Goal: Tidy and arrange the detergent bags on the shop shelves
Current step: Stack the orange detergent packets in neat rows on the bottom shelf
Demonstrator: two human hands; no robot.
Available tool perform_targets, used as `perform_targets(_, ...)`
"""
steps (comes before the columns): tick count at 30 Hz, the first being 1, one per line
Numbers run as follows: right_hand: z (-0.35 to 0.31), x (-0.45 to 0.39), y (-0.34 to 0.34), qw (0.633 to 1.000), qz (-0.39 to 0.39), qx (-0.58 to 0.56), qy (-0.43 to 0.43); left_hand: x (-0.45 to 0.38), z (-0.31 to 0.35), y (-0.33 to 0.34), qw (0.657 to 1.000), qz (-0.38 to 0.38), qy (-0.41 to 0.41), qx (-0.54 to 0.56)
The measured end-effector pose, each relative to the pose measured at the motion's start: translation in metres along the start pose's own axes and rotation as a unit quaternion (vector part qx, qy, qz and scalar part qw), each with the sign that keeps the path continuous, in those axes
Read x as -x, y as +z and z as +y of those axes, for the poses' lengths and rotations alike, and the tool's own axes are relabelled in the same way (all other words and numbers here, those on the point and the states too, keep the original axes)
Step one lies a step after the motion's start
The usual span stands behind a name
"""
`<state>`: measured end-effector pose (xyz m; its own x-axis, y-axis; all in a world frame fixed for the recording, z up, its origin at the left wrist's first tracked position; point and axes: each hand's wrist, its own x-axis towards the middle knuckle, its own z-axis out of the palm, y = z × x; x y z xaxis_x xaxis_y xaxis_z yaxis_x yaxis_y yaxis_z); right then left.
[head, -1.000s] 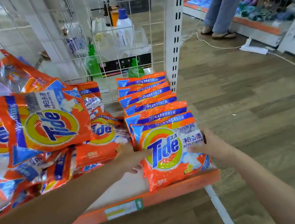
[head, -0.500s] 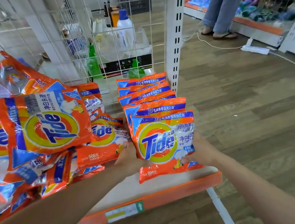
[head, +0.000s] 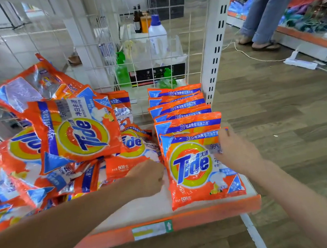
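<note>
My right hand [head: 237, 152] lies flat on the front Tide bag [head: 197, 169], fingers straight and pressing its upper right corner — that bag heads the neat row at the near right of the shelf [head: 190, 216]. My left hand [head: 148, 177] hovers just left of it, fingers loosely curled, holding nothing.

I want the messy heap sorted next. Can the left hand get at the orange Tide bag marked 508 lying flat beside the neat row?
Probably yes. The left hand hovers right at the near edge of that flat orange Tide bag, with nothing between them. Another orange bag overlaps its far left part, so it may drag on that.
</note>
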<state>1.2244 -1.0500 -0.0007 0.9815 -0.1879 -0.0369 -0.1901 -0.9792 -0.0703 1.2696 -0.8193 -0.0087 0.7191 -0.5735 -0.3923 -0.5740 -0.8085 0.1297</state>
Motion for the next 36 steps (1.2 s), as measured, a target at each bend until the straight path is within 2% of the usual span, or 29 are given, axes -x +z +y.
perform_targets(2, -0.031, -0.007, -0.011, 0.992, -0.005, 0.083, -0.095, 0.012, -0.015, -0.021, 0.996, 0.032, 0.006, -0.079)
perform_targets(5, -0.078, -0.02, -0.024, 0.972, -0.039, 0.132, -0.192, 0.031, -0.047, -0.049, 0.991, 0.107, -0.018, -0.084)
perform_targets(8, -0.106, -0.03, -0.039, 0.956, -0.05, 0.165, -0.236, 0.048, -0.09, -0.071, 0.97, 0.217, -0.077, -0.073)
perform_targets(10, -0.116, -0.032, -0.048, 0.953, -0.043, 0.17, -0.248, 0.056, -0.122, -0.08, 0.946, 0.273, -0.148, -0.087)
perform_targets(12, -0.125, -0.031, -0.056, 0.952, -0.052, 0.167, -0.25, 0.061, -0.148, -0.087, 0.926, 0.281, -0.241, -0.077)
perform_targets(16, -0.145, -0.047, -0.068, 0.941, -0.086, 0.186, -0.27, 0.066, -0.163, -0.096, 0.896, 0.251, -0.361, 0.063)
perform_targets(18, -0.161, -0.06, -0.073, 0.953, -0.095, 0.126, -0.26, 0.067, -0.158, -0.098, 0.887, 0.239, -0.384, 0.098)
perform_targets(21, -0.185, -0.071, -0.063, 0.967, -0.111, -0.101, -0.208, 0.066, -0.155, -0.089, 0.862, 0.254, -0.397, 0.187)
perform_targets(23, -0.197, -0.07, -0.044, 0.946, -0.118, -0.257, -0.159, 0.061, -0.164, -0.08, 0.831, 0.254, -0.411, 0.275)
perform_targets(25, -0.204, -0.071, -0.023, 0.921, -0.142, -0.338, -0.135, 0.06, -0.17, -0.076, 0.811, 0.23, -0.401, 0.359)
perform_targets(29, -0.21, -0.081, -0.01, 0.852, -0.201, -0.475, -0.087, 0.057, -0.164, -0.075, 0.82, 0.272, -0.387, 0.321)
perform_targets(32, -0.219, -0.087, -0.005, 0.813, -0.238, -0.531, -0.028, 0.059, -0.157, -0.071, 0.813, 0.289, -0.372, 0.343)
perform_targets(34, -0.229, -0.085, -0.003, 0.799, -0.242, -0.55, -0.022, 0.063, -0.16, -0.068, 0.787, 0.297, -0.367, 0.398)
perform_targets(36, -0.242, -0.085, -0.005, 0.788, -0.228, -0.572, -0.032, 0.07, -0.17, -0.068, 0.738, 0.332, -0.341, 0.478)
